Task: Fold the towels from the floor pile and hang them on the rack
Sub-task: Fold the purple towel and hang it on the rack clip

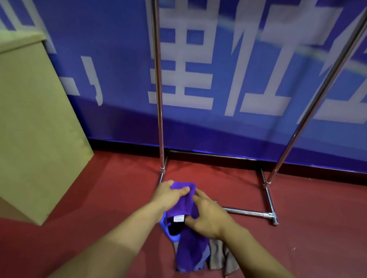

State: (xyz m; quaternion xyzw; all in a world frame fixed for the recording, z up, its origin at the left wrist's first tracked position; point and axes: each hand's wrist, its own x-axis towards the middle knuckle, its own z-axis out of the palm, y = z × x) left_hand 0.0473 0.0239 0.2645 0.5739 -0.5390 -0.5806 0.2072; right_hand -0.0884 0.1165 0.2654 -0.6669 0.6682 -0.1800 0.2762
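Lower centre of frame: left hand (pixel 169 194) and right hand (pixel 207 219) both pinch a purple towel (pixel 186 205); matching edges squarely would fold it cleanly.

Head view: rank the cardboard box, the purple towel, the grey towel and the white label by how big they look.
1. cardboard box, though nearness may inflate it
2. purple towel, partly hidden by both hands
3. grey towel, partly covered
4. white label
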